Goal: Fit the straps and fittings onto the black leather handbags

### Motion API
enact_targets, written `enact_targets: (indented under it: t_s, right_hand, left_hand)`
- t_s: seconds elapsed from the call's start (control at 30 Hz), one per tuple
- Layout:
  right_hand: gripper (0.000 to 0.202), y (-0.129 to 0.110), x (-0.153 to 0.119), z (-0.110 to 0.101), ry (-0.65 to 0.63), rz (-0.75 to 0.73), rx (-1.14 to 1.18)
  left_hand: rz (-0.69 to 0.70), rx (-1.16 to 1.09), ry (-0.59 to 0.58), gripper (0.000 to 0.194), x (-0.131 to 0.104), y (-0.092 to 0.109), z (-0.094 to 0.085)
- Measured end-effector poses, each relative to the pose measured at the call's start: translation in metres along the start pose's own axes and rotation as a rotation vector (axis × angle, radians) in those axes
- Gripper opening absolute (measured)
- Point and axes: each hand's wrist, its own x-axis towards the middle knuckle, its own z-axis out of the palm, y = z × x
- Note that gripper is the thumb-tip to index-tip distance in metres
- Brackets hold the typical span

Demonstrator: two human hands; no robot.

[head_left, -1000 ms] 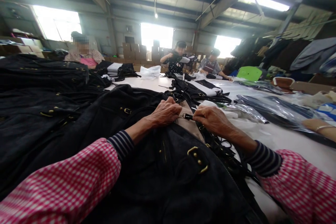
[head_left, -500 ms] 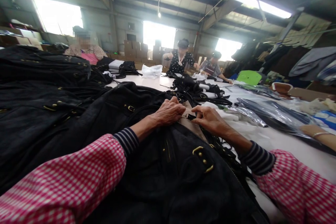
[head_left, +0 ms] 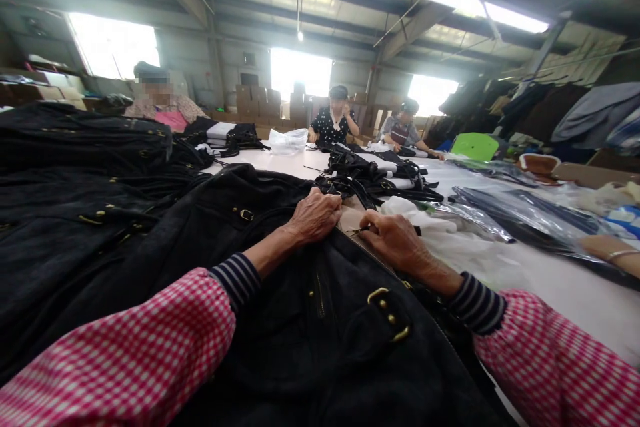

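Note:
A large black suede bag [head_left: 310,340] with gold buckles lies in front of me, its tan lining showing at the open top. My left hand [head_left: 316,215] grips the bag's upper edge beside the zipper. My right hand [head_left: 395,240] pinches the zipper pull [head_left: 361,229] at the opening, a short way from the left hand. Both sleeves are pink checked over striped cuffs.
A pile of black bags [head_left: 85,173] rises at the left. More black bags [head_left: 375,173] and clear plastic bags [head_left: 505,213] lie on the white table [head_left: 545,280]. Three other people sit at the far end. A green chair [head_left: 475,145] stands at the right.
My right hand has drawn the zipper pull slightly toward me and lower. The left hand stays on the bag's edge. A person at the far end has lowered their arms.

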Motion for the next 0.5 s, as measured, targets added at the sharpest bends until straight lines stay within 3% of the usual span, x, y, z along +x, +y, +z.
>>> enact_targets:
  t_s: [0.1, 0.23, 0.5]
  right_hand:
    - [0.013, 0.001, -0.005, 0.001, 0.044, 0.008, 0.000]
    - [0.011, -0.006, 0.001, -0.004, 0.009, -0.065, -0.006]
    - [0.014, -0.023, 0.012, -0.008, 0.000, -0.106, -0.122]
  left_hand:
    - [-0.057, -0.044, -0.027, 0.015, 0.002, 0.000, -0.004]
    - [-0.098, -0.082, -0.043, 0.016, 0.004, -0.002, -0.007]
    - [-0.166, -0.202, -0.005, 0.015, 0.007, -0.006, -0.001]
